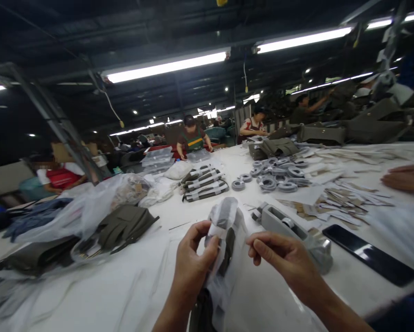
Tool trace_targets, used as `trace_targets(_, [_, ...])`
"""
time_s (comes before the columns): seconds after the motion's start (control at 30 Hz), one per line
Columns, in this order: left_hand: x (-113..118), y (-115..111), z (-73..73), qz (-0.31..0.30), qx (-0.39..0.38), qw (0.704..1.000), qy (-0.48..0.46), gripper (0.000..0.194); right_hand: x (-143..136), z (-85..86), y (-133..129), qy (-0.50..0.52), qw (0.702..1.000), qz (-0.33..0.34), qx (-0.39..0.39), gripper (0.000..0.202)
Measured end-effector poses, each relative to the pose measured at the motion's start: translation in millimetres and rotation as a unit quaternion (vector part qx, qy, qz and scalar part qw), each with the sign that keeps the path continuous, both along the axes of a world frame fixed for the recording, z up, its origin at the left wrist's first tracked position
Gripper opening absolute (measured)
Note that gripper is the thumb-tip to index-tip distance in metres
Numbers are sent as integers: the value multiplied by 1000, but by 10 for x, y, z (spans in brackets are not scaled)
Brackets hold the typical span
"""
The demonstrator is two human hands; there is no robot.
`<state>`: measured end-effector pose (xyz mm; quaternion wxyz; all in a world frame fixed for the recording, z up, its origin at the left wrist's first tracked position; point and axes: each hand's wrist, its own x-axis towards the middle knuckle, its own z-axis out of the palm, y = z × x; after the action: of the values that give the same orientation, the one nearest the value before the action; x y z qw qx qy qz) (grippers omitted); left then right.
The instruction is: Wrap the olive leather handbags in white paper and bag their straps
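Note:
My left hand [196,253] is closed around a dark olive strap [228,251] wrapped in thin white, translucent wrapping [239,221]. A grey band shows at the strap's upper end, and its lower part runs down towards me between my forearms. Just to the right, my right hand [279,253] pinches with thumb and forefinger at the wrapping's loose edge; the fingers partly hide what they grip. Close behind my right hand, a grey tape dispenser [285,223] lies on the white table [151,276].
A black phone [369,253] lies at right. Farther back are bundled olive straps [207,184], grey coiled bands [276,175] and scattered paper strips [341,198]. Bagged dark pieces [123,226] lie left. Another person's hands [405,177] reach in at right; several people work beyond.

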<state>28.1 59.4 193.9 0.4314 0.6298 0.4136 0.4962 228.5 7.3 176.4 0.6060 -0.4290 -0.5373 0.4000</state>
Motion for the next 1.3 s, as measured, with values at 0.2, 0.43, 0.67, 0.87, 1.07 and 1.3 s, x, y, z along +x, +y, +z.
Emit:
trace_targets(0.2, [-14, 9, -48, 3, 44, 999, 13, 27, -262, 131, 114, -65, 997, 29, 13, 29])
trace_targets(0.43, [-15, -20, -50, 51, 93, 992, 74, 25, -411, 221, 218, -161, 986, -44, -12, 36])
trace_targets(0.67, [-24, -51, -69, 106, 138, 979, 105, 21, -352, 197, 259, -267, 959, -93, -10, 41])
trace_targets(0.87, [-4, -73, -31, 52, 75, 995, 45, 22, -264, 31, 363, -82, 991, 63, -79, 34])
trace_targets(1.07, [9, -71, 35, -52, -76, 992, -85, 40, -210, -76, 394, -75, 989, 127, 31, 25])
trace_targets(1.3, [32, -90, 10, -3, -58, 996, -62, 45, -291, 49, 234, -181, 979, 7, 92, 24])
